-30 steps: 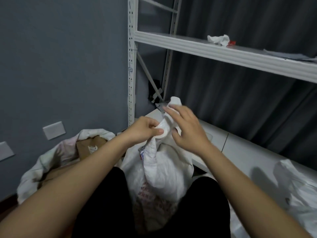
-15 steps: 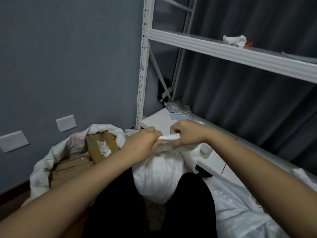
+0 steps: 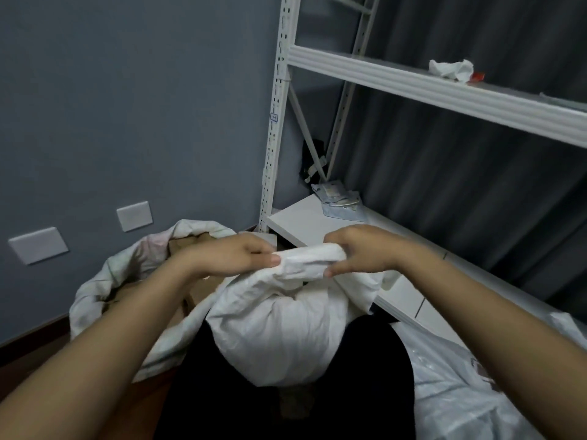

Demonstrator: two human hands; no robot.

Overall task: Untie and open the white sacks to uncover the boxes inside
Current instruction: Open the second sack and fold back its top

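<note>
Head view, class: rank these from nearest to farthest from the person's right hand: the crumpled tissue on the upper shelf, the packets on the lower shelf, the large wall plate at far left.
1. Packets: just above the right hand, on the lower shelf.
2. Crumpled tissue: high up, on the upper shelf.
3. Large wall plate: far left, on the wall.

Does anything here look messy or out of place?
Yes. A crumpled white wad lies loose on the upper shelf, and wrinkled packets sit heaped on the lower shelf's corner. Both look like litter rather than stored goods.
</note>
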